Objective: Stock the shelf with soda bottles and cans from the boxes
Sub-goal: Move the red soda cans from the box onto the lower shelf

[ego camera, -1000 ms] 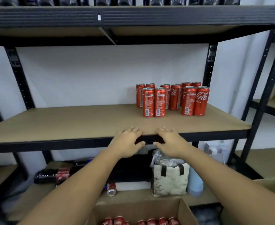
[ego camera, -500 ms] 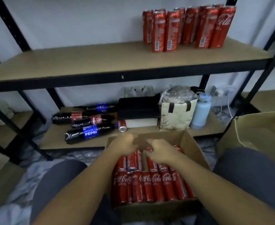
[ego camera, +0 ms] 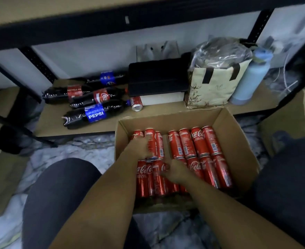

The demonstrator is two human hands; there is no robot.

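Down in the cardboard box (ego camera: 238, 139), both hands are now among the red cans (ego camera: 198, 142). A second ago they were up at the edge of the shelf (ego camera: 76, 27), beside the cans already standing there. The left hand (ego camera: 141, 147) curls its fingers around one can in the far row. The right hand (ego camera: 175, 172), a little nearer to the person, lies on the near row with bent fingers, but the blur hides whether it grips yet. I think a new pick-up begins. Many cans lie in the box, and bottles (ego camera: 94, 99) lie on the low shelf (ego camera: 49, 126) beyond the left hand, so much stocking remains.
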